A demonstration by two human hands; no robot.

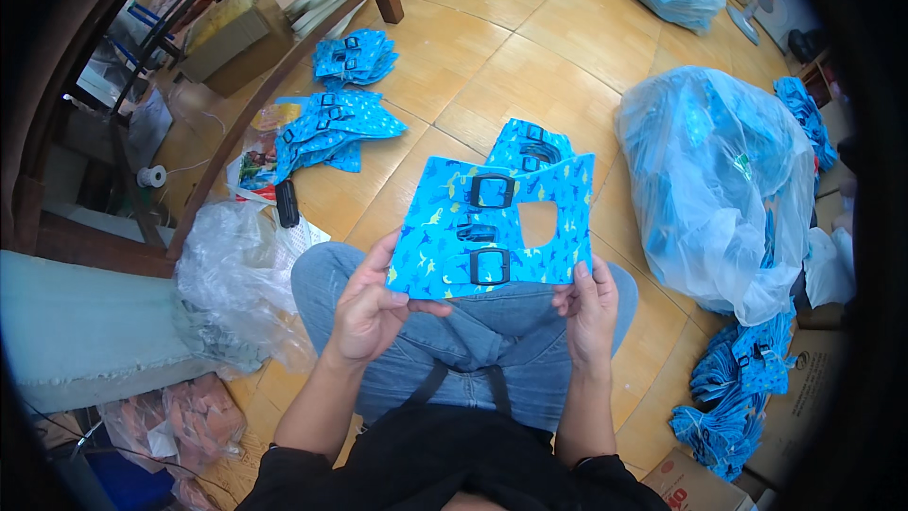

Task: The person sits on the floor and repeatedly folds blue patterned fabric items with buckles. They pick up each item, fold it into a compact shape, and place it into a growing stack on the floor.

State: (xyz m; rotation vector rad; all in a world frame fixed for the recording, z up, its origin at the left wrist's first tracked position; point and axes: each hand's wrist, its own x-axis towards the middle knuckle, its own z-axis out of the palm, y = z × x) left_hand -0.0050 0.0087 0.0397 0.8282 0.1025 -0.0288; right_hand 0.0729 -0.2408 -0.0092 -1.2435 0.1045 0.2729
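Note:
Between my two hands, above my lap, is a flat blue fabric panel with a small animal print. It carries two black square buckles, a smaller black fitting between them and a squarish cut-out on the right. My left hand grips its lower left corner, thumb on top and fingers underneath. At the lower right corner my right hand pinches the edge. Just beyond the panel, partly hidden by it, lies a similar buckled blue piece or stack on the floor.
Stacks of blue buckled pieces lie at left. A big clear bag of blue pieces stands at right, above bundled blue pieces. Crumpled clear plastic lies beside my left knee, near a wooden frame and cardboard box.

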